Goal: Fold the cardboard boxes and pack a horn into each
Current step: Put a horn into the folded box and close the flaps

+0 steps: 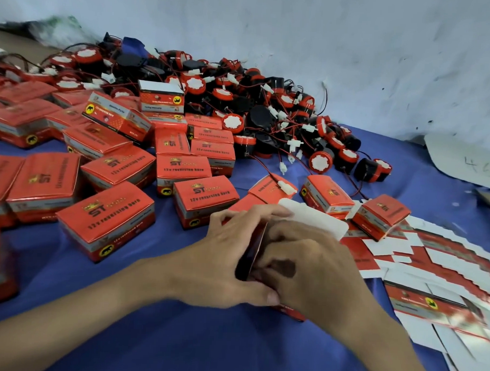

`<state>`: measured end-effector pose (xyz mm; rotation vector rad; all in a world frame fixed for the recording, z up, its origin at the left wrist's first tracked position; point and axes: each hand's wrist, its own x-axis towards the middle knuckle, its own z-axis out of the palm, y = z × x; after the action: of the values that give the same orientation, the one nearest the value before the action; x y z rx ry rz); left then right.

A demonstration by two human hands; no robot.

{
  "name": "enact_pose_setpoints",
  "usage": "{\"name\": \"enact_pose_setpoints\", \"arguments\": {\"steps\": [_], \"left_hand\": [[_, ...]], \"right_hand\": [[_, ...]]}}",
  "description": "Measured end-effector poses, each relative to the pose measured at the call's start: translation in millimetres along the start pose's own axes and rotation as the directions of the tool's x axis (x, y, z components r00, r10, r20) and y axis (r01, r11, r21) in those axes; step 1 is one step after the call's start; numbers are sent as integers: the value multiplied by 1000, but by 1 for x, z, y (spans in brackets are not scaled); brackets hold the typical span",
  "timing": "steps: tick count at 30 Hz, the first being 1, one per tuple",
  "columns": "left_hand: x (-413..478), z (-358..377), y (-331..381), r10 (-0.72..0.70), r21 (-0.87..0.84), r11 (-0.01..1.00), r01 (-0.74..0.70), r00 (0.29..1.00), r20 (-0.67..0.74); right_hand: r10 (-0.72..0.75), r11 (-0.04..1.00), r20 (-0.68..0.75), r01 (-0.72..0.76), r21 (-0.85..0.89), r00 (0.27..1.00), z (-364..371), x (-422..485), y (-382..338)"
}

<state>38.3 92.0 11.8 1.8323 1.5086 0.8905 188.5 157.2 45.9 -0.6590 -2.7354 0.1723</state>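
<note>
Both my hands work on one red cardboard box (315, 219) low in the middle of the view, its white lid flap standing open at the far side. My left hand (230, 257) grips the box's left side with curled fingers. My right hand (310, 271) curls over its top opening, fingers tucked in; what is inside is hidden. A heap of red-and-black horns (268, 114) with thin wires lies against the wall. Flat unfolded box blanks (435, 264) spread out at the right.
Several closed red boxes (109, 219) crowd the blue cloth (149, 334) at the left and centre. A white sheet (467, 162) lies at the far right by the pale wall (327, 35). Bare cloth shows in front of my arms.
</note>
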Motion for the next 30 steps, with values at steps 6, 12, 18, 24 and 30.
{"name": "enact_pose_setpoints", "arguments": {"steps": [6, 12, 18, 24, 30], "left_hand": [[-1, 6, -1, 17, -150, 988, -36, 992, -123], [5, 18, -1, 8, -76, 997, -26, 974, -228], [8, 29, -1, 35, -66, 996, -66, 919, -393], [10, 28, -6, 235, 222, 964, -147, 859, -454], [1, 16, -16, 364, 271, 914, -304, 908, -209]], "right_hand": [[-259, 962, -130, 268, 53, 957, -2, -13, 17], [53, 948, -478, 106, 300, 877, 1, -52, 52], [90, 844, -283, 77, 530, 955, 26, -58, 46], [421, 520, -199, -56, 852, 885, 25, -55, 39], [265, 669, -228, -8, 743, 937, 33, -59, 38]]}}
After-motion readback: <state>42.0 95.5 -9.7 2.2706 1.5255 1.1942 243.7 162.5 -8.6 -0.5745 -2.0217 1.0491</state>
